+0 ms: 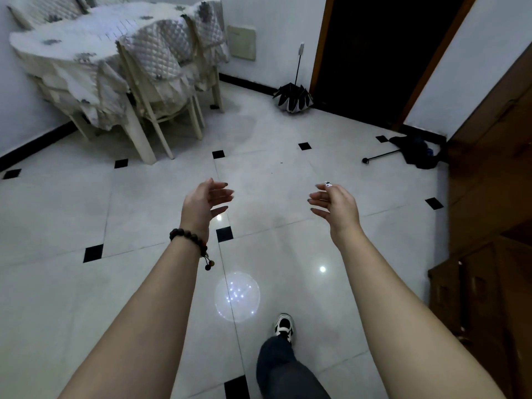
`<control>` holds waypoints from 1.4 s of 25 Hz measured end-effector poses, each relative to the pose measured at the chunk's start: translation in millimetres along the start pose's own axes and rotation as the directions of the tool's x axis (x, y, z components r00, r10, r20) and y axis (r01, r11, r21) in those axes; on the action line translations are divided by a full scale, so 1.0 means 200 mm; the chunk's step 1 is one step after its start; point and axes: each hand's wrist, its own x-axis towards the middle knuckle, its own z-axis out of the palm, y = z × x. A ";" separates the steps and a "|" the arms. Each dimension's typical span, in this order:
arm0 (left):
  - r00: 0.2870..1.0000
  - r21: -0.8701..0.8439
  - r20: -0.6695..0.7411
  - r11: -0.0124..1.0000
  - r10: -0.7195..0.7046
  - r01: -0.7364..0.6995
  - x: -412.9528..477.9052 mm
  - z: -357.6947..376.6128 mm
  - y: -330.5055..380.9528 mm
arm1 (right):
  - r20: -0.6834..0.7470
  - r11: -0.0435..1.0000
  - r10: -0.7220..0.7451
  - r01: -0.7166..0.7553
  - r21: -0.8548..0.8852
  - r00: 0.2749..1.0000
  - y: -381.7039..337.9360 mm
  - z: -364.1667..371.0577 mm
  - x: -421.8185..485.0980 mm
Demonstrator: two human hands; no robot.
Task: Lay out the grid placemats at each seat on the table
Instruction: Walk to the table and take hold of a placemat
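A person's dark trouser leg (283, 367) and black-and-white shoe (284, 326) show at the bottom edge, stepping on a pale tiled floor (86, 214) set with small black diamond tiles. Two bare forearms reach forward over the floor. The left hand (203, 201) wears a dark bead bracelet (190, 240) at the wrist; its grip is loose, fingers nearly straight and spread, palm turned inward, holding nothing. The right hand (335, 201) mirrors it, fingers relaxed and slightly bent, palm facing the left hand, also holding nothing. The hands are well apart.

Farther off, at the right, stands a brown wooden cabinet (489, 226), with a dark umbrella (414, 152) lying on the floor near it. Another umbrella, folded (293, 97), stands by a dark doorway (383, 53).

At the far left is the surface (77, 38), draped in a pale patterned cloth, with chairs (164, 61) in quilted covers pushed against it. A lighter patch with faint grid lines lies on top near the far chairs; whether it is a placemat cannot be told.
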 end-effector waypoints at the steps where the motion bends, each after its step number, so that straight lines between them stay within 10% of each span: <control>1: 1.000 -0.002 0.001 1.000 0.004 -0.004 0.10 0.06 0.02 | -0.007 1.000 -0.002 0.002 0.006 1.000 -0.03 0.01 0.11; 35: 0.996 0.009 0.086 1.000 0.007 -0.007 3.36 1.19 0.68 | -0.085 1.000 -0.006 0.004 -0.029 0.996 -0.80 0.87 3.29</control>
